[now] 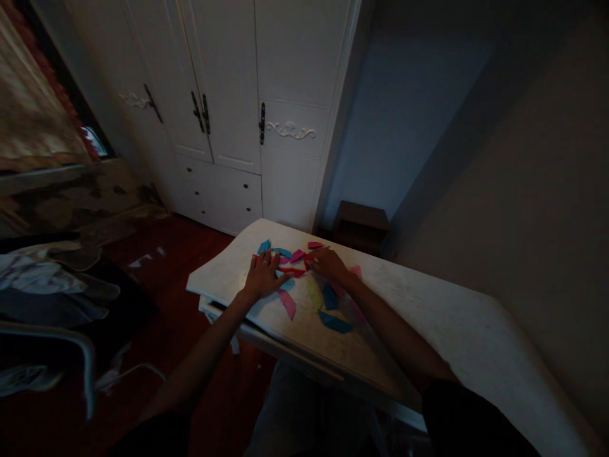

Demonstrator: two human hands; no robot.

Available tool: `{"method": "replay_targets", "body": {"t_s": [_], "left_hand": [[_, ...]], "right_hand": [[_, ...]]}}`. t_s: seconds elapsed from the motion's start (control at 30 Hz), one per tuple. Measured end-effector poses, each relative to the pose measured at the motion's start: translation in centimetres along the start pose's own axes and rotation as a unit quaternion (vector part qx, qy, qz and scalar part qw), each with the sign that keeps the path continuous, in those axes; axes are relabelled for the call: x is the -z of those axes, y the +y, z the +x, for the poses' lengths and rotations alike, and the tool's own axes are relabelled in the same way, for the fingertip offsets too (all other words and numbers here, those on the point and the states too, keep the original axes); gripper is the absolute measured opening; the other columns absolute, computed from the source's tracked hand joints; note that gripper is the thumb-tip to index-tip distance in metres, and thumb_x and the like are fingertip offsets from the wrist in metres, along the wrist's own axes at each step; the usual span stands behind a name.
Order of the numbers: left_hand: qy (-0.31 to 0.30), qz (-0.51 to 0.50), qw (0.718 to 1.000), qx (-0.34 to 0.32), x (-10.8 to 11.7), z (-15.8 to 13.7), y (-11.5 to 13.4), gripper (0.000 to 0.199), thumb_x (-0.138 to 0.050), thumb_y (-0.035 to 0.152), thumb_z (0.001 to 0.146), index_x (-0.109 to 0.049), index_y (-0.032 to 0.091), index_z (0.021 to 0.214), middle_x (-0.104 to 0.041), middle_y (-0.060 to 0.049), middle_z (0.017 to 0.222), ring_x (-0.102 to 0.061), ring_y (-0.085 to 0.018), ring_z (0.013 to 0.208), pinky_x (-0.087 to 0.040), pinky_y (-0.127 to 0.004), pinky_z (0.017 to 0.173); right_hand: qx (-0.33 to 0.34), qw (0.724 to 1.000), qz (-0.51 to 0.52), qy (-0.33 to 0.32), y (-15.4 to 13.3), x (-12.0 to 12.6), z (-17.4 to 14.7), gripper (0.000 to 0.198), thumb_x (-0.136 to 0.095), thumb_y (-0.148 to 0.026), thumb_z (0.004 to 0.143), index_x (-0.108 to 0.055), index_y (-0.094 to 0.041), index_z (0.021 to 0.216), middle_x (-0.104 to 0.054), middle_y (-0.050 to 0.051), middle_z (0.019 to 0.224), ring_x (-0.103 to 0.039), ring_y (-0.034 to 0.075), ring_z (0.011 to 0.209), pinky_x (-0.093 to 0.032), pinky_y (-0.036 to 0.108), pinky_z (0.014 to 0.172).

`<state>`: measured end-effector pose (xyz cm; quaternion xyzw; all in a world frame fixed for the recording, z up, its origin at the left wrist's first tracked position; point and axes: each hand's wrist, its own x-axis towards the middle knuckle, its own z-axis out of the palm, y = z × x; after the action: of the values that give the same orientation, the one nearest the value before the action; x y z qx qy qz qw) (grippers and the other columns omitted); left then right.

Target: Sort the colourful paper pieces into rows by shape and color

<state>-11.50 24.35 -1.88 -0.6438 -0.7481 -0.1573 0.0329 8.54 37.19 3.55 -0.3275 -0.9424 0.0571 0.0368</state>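
Observation:
My left hand (263,276) lies flat with spread fingers over several coloured folded paper pieces on the white table (419,304). Beneath and beside it are a red folded paper strip (294,272) and light blue paper, partly covered. My right hand (327,261) is closed, its fingertips pinching a small red folded paper piece (308,261). Around the hands lie a pink piece (287,303), a yellow piece (314,294), a dark blue piece (329,296) and a teal piece (335,322). Other pink paper is partly hidden under my right forearm.
A white wardrobe (290,76) stands behind the table, with a brown nightstand (364,219) at the back right. Left of the table, a metal-framed chair (88,355) and heaped cloth (52,285) occupy the floor. The room is dim.

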Motion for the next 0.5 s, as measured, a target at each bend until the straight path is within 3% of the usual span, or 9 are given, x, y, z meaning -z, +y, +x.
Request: {"method": "replay_targets", "body": {"t_s": [0.23,0.5], "left_hand": [[0.065,-0.058,0.996,-0.032,0.3,-0.2,-0.4,0.063,-0.034,0.057,0.094,-0.044,0.012,0.136,-0.042,-0.020,0.144,-0.029,-0.032,0.140,-0.020,-0.054,0.113],[0.147,-0.126,0.981,-0.028,0.4,-0.2,-0.7,0.047,-0.034,0.050,0.096,-0.056,0.016,0.122,-0.056,-0.013,0.129,-0.045,-0.026,0.128,-0.031,-0.047,0.111]], "right_hand": [[-0.036,0.999,0.027,-0.021,-1.2,-0.9,3.7,0.033,-0.059,-0.020,0.079,-0.064,-0.011,0.110,-0.067,0.014,0.111,-0.060,0.023,0.101,-0.044,0.027,0.084],[-0.064,0.995,0.057,-0.040,-0.5,-0.5,3.5,0.053,-0.054,-0.010,0.075,-0.056,-0.012,0.128,-0.060,0.012,0.128,-0.059,0.019,0.111,-0.043,0.022,0.090]]}}
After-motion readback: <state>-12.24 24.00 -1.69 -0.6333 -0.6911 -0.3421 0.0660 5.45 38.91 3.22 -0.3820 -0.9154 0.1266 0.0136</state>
